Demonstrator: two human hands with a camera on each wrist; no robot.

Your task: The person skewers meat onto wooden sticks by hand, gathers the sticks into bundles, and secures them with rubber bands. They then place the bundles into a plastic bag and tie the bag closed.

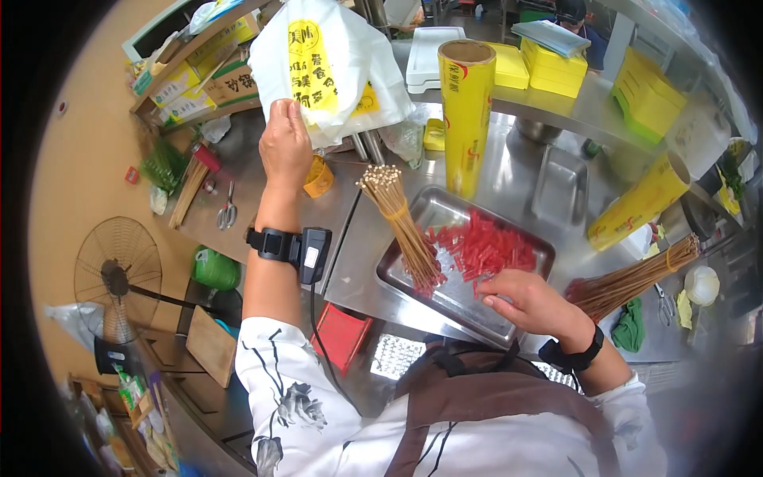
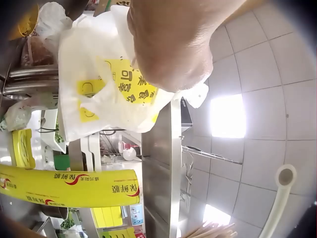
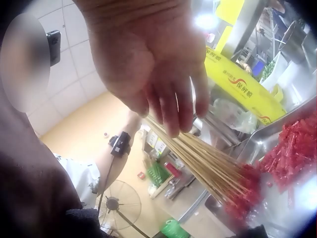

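Raised at the upper left, my left hand grips a white plastic bag with yellow printing; the left wrist view shows the bag hanging below the fist. My right hand is over the near right edge of a metal tray, its fingers loosely extended in the right wrist view with nothing seen between them. Pieces of red food are heaped in the tray. A banded bundle of bamboo skewers leans there, red food at its lower ends.
A tall yellow roll of cling film stands behind the tray, and another roll lies slanted at the right. More bundled skewers lie beside my right forearm. An empty metal tray, scissors and a fan are around.
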